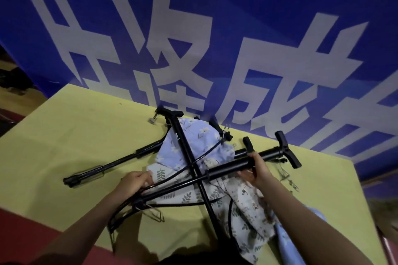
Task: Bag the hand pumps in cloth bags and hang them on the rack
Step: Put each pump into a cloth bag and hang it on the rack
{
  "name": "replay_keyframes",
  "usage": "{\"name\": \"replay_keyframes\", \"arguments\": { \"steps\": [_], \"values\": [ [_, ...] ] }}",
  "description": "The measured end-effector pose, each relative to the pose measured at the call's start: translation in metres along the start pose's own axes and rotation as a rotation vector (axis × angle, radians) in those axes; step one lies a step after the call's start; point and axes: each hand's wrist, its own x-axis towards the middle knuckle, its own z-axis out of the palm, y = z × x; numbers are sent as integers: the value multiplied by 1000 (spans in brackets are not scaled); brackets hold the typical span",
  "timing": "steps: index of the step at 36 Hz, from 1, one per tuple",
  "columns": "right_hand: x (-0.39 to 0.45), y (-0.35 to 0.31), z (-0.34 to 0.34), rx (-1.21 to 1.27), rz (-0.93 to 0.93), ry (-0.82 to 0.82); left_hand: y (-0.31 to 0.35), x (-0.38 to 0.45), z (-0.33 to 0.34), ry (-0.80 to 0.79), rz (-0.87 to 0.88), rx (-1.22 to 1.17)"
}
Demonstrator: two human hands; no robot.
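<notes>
Your right hand (257, 171) grips the barrel of the top pump (228, 169), whose long axis runs from the T-handle beyond that hand down-left to the foot end under your left hand (135, 180), fingers curled there on hose and cloth bags (172, 175), atop the bench (64, 135).
</notes>
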Motion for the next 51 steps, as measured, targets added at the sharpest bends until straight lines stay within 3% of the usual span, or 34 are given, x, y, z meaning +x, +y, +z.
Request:
{"name": "replay_keyframes", "arguments": {
  "steps": [8, 18, 29, 34, 40, 51],
  "values": [
    [-6, -28, 3, 60, -144, 47, 31, -11, -16, 17, 84, -265],
    [-39, -50, -7, 244, -256, 66, 82, -41, -8, 205, 245, -566],
    [-82, -68, -16, 506, -401, 18, 124, -72, 15, 306, 228, -734],
    [-92, -78, -19, 487, -472, 18, 135, -79, 18, 297, 201, -781],
    [-93, -81, -14, 450, -478, -46, 149, -88, 28, 181, 126, -727],
    [-97, -74, -6, 385, -444, -137, 161, -103, 47, 124, 176, -695]
  ]
}}
